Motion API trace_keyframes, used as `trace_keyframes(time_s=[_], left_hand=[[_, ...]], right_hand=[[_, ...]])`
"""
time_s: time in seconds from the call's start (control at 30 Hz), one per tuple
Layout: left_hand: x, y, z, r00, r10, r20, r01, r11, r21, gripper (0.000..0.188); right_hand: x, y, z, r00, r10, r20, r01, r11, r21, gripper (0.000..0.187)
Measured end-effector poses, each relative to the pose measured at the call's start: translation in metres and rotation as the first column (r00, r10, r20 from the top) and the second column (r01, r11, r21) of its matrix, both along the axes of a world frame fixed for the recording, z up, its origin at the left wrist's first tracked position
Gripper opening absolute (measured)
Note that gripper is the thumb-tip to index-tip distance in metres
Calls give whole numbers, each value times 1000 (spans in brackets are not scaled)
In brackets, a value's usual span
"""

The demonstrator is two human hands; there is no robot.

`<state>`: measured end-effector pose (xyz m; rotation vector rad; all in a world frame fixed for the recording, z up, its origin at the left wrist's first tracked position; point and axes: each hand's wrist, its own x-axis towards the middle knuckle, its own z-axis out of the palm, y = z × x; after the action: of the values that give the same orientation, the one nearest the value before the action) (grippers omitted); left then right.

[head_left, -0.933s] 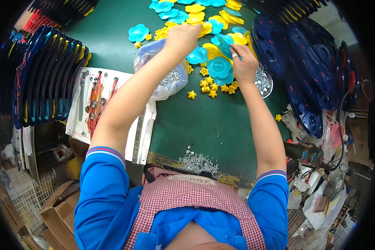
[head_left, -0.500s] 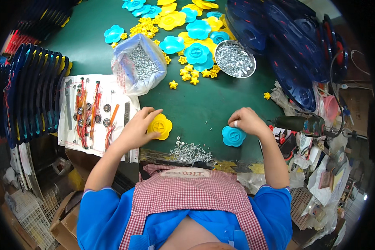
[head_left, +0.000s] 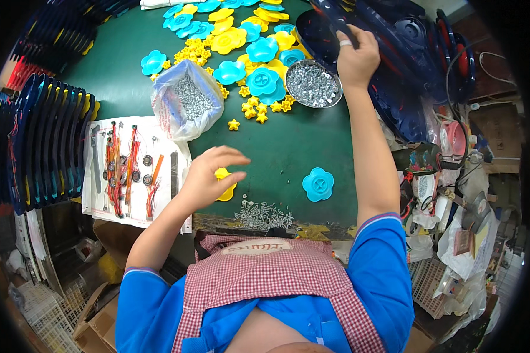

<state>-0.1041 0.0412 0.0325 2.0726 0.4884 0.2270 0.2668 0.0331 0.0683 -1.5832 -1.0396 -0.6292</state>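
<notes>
My left hand [head_left: 209,176] hovers with fingers apart just over a yellow flower-shaped plastic piece [head_left: 225,190] lying on the green table [head_left: 288,147]. A blue flower-shaped piece [head_left: 318,184] lies alone to the right near the table's front. My right hand [head_left: 357,56] reaches far up and grips the edge of a dark blue round plastic disc [head_left: 321,29] at the back right. A small heap of silver screws [head_left: 264,215] lies at the front edge in front of my red checked apron.
A pile of blue and yellow flower pieces [head_left: 247,41] and small yellow stars [head_left: 256,109] covers the back. A clear bag of screws [head_left: 188,103], a metal bowl of screws [head_left: 312,85], a white sheet with wired parts [head_left: 129,167], stacked dark discs [head_left: 41,141] left and right.
My right hand has let go of the blue flower piece and reached up to the dark blue disc. My left hand has lifted its fingers off the yellow flower piece.
</notes>
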Motion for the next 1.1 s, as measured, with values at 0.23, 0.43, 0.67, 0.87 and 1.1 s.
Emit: trace_keyframes(time_s=[0.23, 0.43, 0.67, 0.87, 1.1], left_hand=[[96, 10, 16, 771, 542, 335, 34, 490, -871, 41], [-7, 43, -14, 774, 573, 269, 74, 340, -937, 55], [-58, 44, -6, 742, 670, -1, -212, 234, -949, 61], [-46, -3, -19, 846, 513, -146, -513, 709, -483, 48], [-39, -22, -40, 855, 518, -22, -518, 852, -80, 65]], right_hand=[[-136, -80, 2, 854, 487, 182, -428, 858, -284, 18], [-123, -148, -21, 678, 365, -638, -431, 901, 57, 66], [-108, -200, -25, -213, 591, -778, -376, 686, 623, 61], [-111, -249, -60, 294, 104, -950, -538, 839, -75, 74], [-126, -253, -102, 534, -13, -846, -437, 852, -288, 68]])
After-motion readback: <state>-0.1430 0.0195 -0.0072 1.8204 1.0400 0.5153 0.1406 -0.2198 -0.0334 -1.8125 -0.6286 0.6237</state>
